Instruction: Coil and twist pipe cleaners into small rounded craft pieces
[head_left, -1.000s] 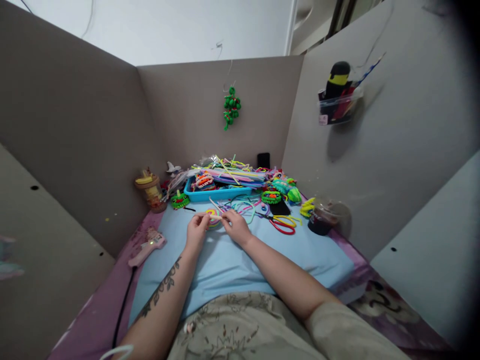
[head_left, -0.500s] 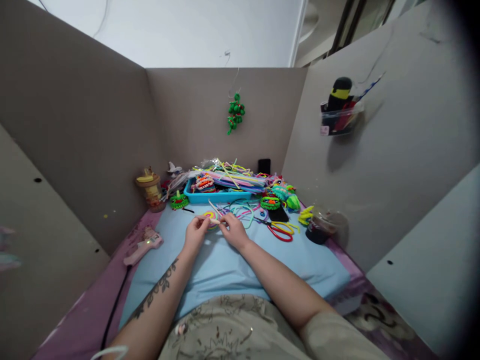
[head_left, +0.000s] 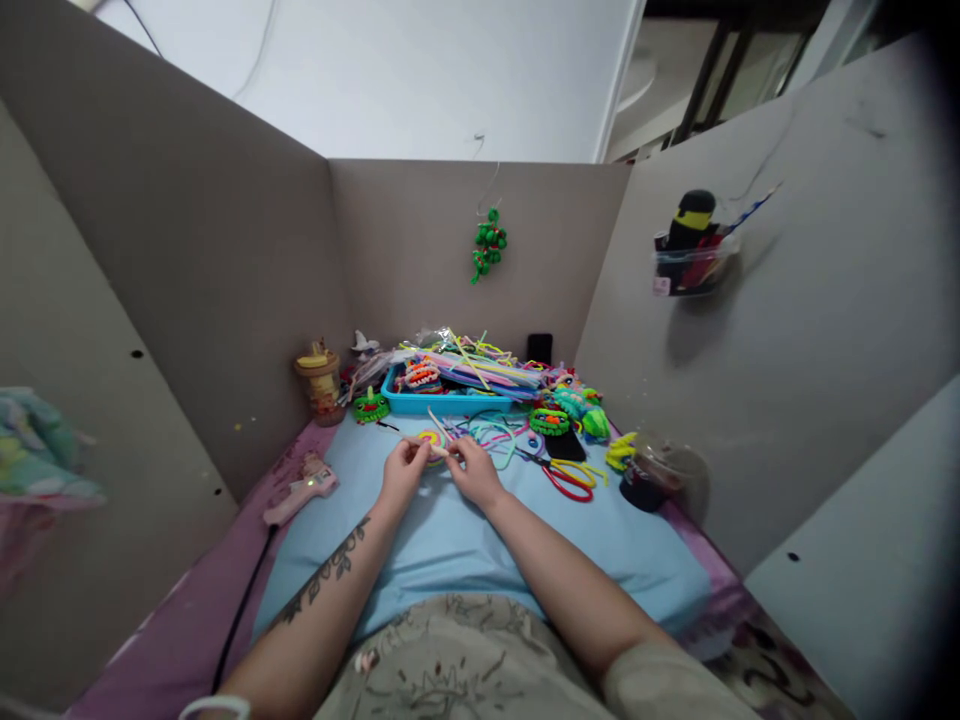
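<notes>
Between my two hands is a pale pipe cleaner (head_left: 439, 451), pinched at both ends by fingertips. My left hand (head_left: 403, 468) is closed on its left end, and my right hand (head_left: 474, 470) is closed on the other. Just behind the fingers lies a round piece with yellow and pink rings (head_left: 433, 436), partly covered by them. Loose pipe cleaners (head_left: 504, 436) in teal and purple spread over the cloth beyond my right hand. Red-and-yellow-handled scissors (head_left: 568, 482) lie to the right, blades towards my hand.
A blue tray (head_left: 450, 404) heaped with pipe cleaners stands at the back. Green woven figures (head_left: 370, 405) sit around it. A pink glue gun (head_left: 304, 494) with a black cord rests left; a dark cup (head_left: 643, 484) stands right. Grey panels (head_left: 480, 300) enclose the table.
The whole view has shifted, so everything sits slightly lower and further right. Both hands stay together on the pipe cleaner, with only slight finger movement.
</notes>
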